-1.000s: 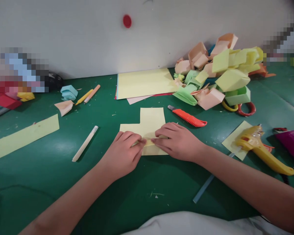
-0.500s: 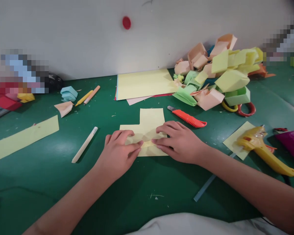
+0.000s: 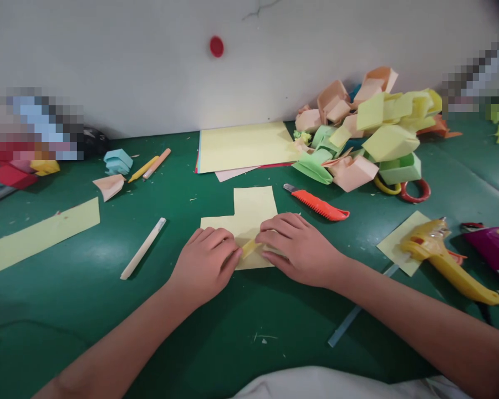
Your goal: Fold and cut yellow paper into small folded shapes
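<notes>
A pale yellow sheet (image 3: 254, 204) cut with a stepped corner lies flat on the green table in front of me. Just above its lower part, a small narrow yellow paper strip (image 3: 249, 249) spans the gap between my hands. My left hand (image 3: 205, 259) pinches the strip's left end with thumb and curled fingers. At the other end, my right hand (image 3: 296, 246) grips it between thumb and bent fingers. Both hands partly cover the sheet's sides. Beyond the right hand lies a red utility knife (image 3: 320, 205) with its metal tip pointing left.
Folded paper pieces (image 3: 388, 141) are heaped at the back right, over scissors (image 3: 416, 190). Paper sheets (image 3: 247, 147) are stacked by the wall. A yellow glue gun (image 3: 447, 252) rests at right near a purple tool (image 3: 488, 248). At left lie a rolled paper stick (image 3: 143, 248) and a pale strip (image 3: 45, 233).
The yellow strip has gone from nearly level to slanted, its right end higher. My fingers have curled in more around its ends. The view has tilted up slightly.
</notes>
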`<action>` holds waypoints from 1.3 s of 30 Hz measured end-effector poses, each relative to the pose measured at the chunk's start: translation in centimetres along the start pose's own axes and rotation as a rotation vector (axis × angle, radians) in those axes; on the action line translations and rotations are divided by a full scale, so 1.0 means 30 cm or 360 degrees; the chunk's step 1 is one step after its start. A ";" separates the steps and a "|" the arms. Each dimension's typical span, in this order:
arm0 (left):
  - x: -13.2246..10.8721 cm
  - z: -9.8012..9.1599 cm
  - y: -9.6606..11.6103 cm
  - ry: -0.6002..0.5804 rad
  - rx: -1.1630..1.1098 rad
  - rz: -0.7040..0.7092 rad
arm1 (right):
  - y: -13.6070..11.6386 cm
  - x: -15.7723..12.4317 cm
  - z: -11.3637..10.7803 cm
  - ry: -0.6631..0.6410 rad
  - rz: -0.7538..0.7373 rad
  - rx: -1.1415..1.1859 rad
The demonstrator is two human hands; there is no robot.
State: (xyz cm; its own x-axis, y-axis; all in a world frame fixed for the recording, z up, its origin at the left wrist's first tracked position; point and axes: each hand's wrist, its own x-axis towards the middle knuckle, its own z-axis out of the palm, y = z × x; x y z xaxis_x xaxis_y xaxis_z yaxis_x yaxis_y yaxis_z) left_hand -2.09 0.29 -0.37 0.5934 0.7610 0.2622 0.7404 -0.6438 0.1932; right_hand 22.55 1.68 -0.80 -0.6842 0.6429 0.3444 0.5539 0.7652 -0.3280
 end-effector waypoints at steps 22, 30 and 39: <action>0.014 0.025 0.010 0.0020 0.0245 -0.0070 | -0.007 0.026 0.042 0.0058 0.0057 -0.0067; 0.012 0.028 0.004 -0.0013 0.0082 -0.0103 | 0.004 0.022 0.051 0.0091 -0.0025 -0.0090; 0.004 0.020 -0.011 -0.0019 -0.0105 0.0098 | 0.030 0.001 0.027 0.0100 -0.0171 0.0061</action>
State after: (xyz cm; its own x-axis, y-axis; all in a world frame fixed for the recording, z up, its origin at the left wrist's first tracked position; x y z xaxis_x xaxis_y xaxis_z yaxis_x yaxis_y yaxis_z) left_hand -2.08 0.63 -0.99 0.6411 0.7205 0.2642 0.6801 -0.6929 0.2393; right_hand 22.65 2.36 -1.79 -0.7071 0.5588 0.4334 0.4593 0.8289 -0.3194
